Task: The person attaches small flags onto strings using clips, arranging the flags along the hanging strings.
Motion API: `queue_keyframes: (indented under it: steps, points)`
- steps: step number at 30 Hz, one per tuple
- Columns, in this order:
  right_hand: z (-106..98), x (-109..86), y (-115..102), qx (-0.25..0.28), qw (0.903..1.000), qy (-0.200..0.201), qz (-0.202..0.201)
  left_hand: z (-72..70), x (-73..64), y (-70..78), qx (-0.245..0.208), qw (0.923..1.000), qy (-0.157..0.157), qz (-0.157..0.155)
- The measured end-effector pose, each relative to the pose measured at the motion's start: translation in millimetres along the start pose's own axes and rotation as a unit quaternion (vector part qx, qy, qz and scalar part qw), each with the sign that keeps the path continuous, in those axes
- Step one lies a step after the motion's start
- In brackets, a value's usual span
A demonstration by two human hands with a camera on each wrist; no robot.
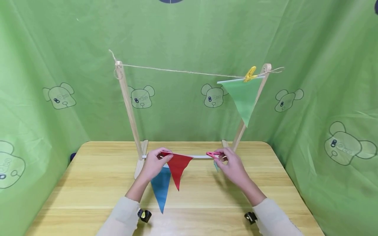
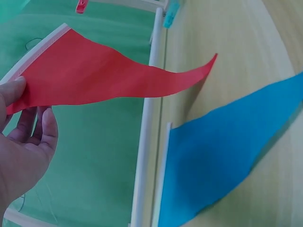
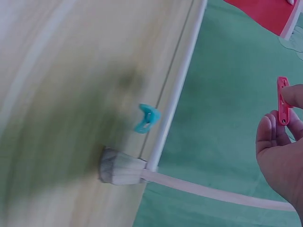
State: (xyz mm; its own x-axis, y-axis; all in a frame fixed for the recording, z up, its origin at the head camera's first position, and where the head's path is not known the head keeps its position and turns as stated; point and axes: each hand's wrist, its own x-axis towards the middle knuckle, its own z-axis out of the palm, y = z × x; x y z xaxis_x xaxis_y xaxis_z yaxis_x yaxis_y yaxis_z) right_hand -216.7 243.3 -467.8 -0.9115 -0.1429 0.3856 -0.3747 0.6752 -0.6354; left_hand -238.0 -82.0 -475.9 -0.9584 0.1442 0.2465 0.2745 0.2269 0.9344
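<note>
My left hand (image 1: pixel 155 162) pinches a red triangular pennant (image 1: pixel 178 165) by one end of its white-edged top; the pennant's tip hangs down over the table. In the left wrist view the thumb lies on the red cloth (image 2: pixel 94 71) near that corner. A pink clothespin (image 1: pixel 213 154) is held between the thumb and fingers of my right hand (image 1: pixel 233 165), to the right of the pennant and apart from it. On the table below the left hand lies a blue pennant (image 1: pixel 161 186). A teal clothespin (image 3: pixel 147 118) lies on the table beneath the right hand.
A string (image 1: pixel 177 70) runs between two wooden posts (image 1: pixel 129 106) above the table (image 1: pixel 200 203). From its right end a green pennant (image 1: pixel 243 96) hangs by a yellow clothespin (image 1: pixel 250 74). A white crossbar (image 1: pixel 200 156) joins the posts low down. Green cloth (image 1: pixel 183 32) encloses the table.
</note>
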Motion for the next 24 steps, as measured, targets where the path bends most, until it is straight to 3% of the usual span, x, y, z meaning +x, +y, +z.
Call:
queue_keyframes:
  steps: [14,24]
  points:
    - [-11,14.4,-12,0.016,0.9992,0.035,-0.011,1.5,9.8,18.1,-0.018,0.9995,0.028,-0.001]
    - [-19,21.5,-23,0.033,0.9985,0.044,0.004,4.5,14.0,24.2,-0.065,0.9963,0.048,-0.029]
